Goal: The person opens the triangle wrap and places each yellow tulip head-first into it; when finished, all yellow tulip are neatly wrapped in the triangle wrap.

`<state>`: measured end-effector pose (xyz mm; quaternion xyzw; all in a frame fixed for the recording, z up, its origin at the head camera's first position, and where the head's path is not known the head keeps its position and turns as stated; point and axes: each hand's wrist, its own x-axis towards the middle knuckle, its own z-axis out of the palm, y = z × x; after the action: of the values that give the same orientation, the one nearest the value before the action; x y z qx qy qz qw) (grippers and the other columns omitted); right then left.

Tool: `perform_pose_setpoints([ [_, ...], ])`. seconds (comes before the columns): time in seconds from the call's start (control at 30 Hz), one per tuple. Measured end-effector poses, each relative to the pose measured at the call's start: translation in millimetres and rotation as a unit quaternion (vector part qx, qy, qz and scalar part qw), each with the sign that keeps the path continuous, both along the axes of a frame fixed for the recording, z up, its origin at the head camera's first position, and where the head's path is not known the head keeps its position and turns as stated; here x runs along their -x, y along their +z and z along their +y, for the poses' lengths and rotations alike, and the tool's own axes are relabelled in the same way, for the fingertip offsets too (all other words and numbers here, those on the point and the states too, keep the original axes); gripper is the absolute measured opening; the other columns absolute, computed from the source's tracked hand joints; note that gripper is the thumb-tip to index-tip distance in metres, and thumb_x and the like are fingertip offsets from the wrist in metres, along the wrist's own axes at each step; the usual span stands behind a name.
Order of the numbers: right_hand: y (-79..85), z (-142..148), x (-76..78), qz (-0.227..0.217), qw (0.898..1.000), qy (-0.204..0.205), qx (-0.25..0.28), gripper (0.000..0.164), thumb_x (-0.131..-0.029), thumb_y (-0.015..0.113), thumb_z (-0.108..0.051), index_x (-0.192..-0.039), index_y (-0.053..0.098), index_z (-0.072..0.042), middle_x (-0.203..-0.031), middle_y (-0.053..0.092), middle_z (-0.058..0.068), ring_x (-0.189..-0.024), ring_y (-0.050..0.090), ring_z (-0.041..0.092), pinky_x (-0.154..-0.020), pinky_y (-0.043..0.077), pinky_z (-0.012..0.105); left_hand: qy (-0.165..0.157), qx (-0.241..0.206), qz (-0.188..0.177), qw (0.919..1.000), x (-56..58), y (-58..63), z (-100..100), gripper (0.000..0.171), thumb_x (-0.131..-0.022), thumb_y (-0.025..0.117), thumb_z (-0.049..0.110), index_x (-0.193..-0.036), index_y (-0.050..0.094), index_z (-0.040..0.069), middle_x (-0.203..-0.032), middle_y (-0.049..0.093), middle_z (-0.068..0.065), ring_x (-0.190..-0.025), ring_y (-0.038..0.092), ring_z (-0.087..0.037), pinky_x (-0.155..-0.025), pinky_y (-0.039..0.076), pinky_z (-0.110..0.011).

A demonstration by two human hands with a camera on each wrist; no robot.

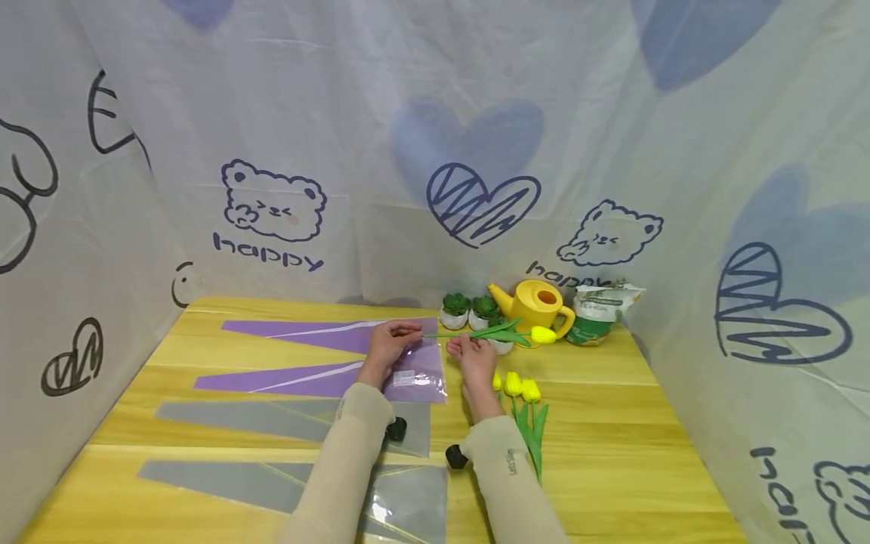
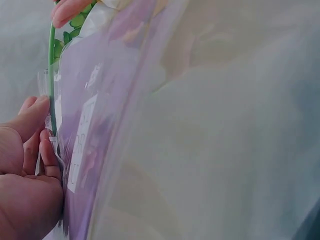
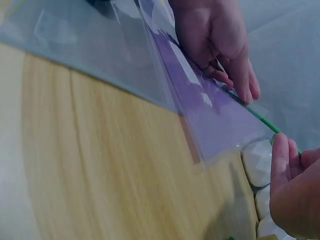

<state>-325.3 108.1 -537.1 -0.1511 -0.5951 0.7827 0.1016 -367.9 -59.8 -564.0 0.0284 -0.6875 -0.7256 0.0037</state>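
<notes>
A yellow tulip lies crosswise over the purple see-through flower sleeve, its bloom to the right. My left hand pinches the green stem near its lower end, at the open edge of the sleeve; the left wrist view shows thumb and fingers on the sleeve film too. Farther up the stem, my right hand grips it between thumb and fingers, just below the leaves. In the right wrist view the right hand is beside white pots.
Another purple sleeve and two grey sleeves lie to the left. More yellow tulips rest by my right forearm. At the back stand potted succulents, a yellow watering can and a green-white bag.
</notes>
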Motion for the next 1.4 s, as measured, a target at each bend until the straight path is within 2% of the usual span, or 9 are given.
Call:
perform_pose_setpoints([
  [0.13, 0.9, -6.3, -0.9, -0.011, 1.0, 0.004, 0.003, 0.032, -0.108, 0.053, -0.008, -0.12, 0.058, 0.021, -0.097, 0.073, 0.027, -0.076, 0.073, 0.017, -0.087, 0.063, 0.038, 0.0, 0.006, -0.007, 1.0, -2.3, -0.2, -2.2, 0.02, -0.088, 0.079, -0.001, -0.108, 0.078, -0.001, -0.1, 0.079, -0.012, -0.083, 0.071, -0.015, -0.07, 0.056, -0.021],
  [0.27, -0.6, -8.4, -3.1, -0.029, 1.0, 0.004, 0.002, 0.032, -0.108, 0.054, -0.008, -0.122, 0.058, 0.02, -0.096, 0.074, 0.024, -0.076, 0.072, 0.016, -0.088, 0.062, 0.039, -0.003, 0.014, -0.005, 0.9999, -5.2, -2.4, -2.4, 0.019, -0.088, 0.08, 0.0, -0.107, 0.078, 0.001, -0.102, 0.079, -0.013, -0.082, 0.07, -0.011, -0.072, 0.057, -0.021],
  [0.53, -6.2, -10.3, -1.4, -0.021, 1.0, 0.004, 0.003, 0.03, -0.106, 0.057, -0.006, -0.121, 0.06, 0.02, -0.096, 0.074, 0.026, -0.076, 0.071, 0.016, -0.08, 0.063, 0.033, 0.002, 0.028, 0.022, 0.9994, -4.7, -4.3, -0.5, 0.018, -0.087, 0.081, 0.001, -0.104, 0.079, -0.001, -0.098, 0.08, -0.013, -0.081, 0.071, -0.011, -0.072, 0.056, -0.02],
  [0.73, -10.6, -9.1, -0.5, -0.023, 1.0, 0.016, -0.013, 0.03, -0.104, 0.06, -0.005, -0.119, 0.062, 0.021, -0.1, 0.074, 0.031, -0.074, 0.07, 0.014, -0.074, 0.063, 0.029, -0.007, 0.052, 0.041, 0.9978, -6.8, 1.6, 6.1, 0.016, -0.086, 0.082, 0.0, -0.102, 0.079, -0.002, -0.099, 0.079, -0.016, -0.082, 0.073, -0.013, -0.072, 0.056, -0.02],
  [0.83, -12.0, -9.4, -0.4, -0.026, 0.999, 0.022, -0.024, 0.029, -0.102, 0.063, -0.006, -0.116, 0.066, 0.019, -0.098, 0.075, 0.029, -0.069, 0.068, 0.012, -0.066, 0.06, 0.024, -0.013, 0.057, 0.065, 0.9961, -8.4, 4.5, 13.4, 0.016, -0.085, 0.082, -0.002, -0.1, 0.079, -0.004, -0.096, 0.079, -0.019, -0.079, 0.072, -0.01, -0.071, 0.054, -0.017],
  [0.93, -11.7, -10.5, 0.6, -0.031, 0.999, 0.027, -0.034, 0.026, -0.101, 0.066, -0.009, -0.111, 0.069, 0.015, -0.088, 0.074, 0.021, -0.062, 0.06, 0.009, -0.055, 0.052, 0.019, -0.011, 0.054, 0.086, 0.9948, -9.4, 5.8, 18.4, 0.016, -0.084, 0.082, -0.004, -0.099, 0.078, -0.007, -0.095, 0.078, -0.022, -0.077, 0.072, -0.009, -0.07, 0.053, -0.016],
  [0.97, -12.0, -10.7, 1.3, -0.031, 0.998, 0.03, -0.034, 0.026, -0.101, 0.066, -0.009, -0.11, 0.069, 0.015, -0.085, 0.073, 0.017, -0.06, 0.057, 0.008, -0.054, 0.049, 0.018, -0.01, 0.055, 0.086, 0.9947, -9.3, 5.9, 19.2, 0.016, -0.083, 0.082, -0.004, -0.099, 0.078, -0.007, -0.094, 0.078, -0.021, -0.075, 0.07, -0.006, -0.069, 0.053, -0.016],
  [1.1, -14.8, -9.3, 4.5, -0.036, 0.997, 0.047, -0.039, 0.029, -0.102, 0.065, -0.011, -0.111, 0.067, 0.017, -0.079, 0.069, 0.009, -0.059, 0.051, 0.007, -0.051, 0.042, 0.018, -0.01, 0.064, 0.084, 0.9944, -8.5, 5.7, 19.7, 0.015, -0.084, 0.082, -0.003, -0.099, 0.079, -0.005, -0.095, 0.079, -0.02, -0.075, 0.071, -0.009, -0.069, 0.053, -0.016],
  [1.4, -11.6, -9.4, 3.9, -0.054, 0.995, 0.069, -0.042, 0.026, -0.101, 0.061, -0.004, -0.105, 0.067, 0.021, -0.068, 0.065, 0.005, -0.055, 0.051, 0.007, -0.05, 0.044, 0.017, -0.004, 0.047, 0.056, 0.9973, -7.0, 4.6, 16.3, 0.017, -0.084, 0.082, -0.003, -0.1, 0.078, -0.006, -0.094, 0.078, -0.02, -0.074, 0.068, -0.006, -0.068, 0.052, -0.017],
])
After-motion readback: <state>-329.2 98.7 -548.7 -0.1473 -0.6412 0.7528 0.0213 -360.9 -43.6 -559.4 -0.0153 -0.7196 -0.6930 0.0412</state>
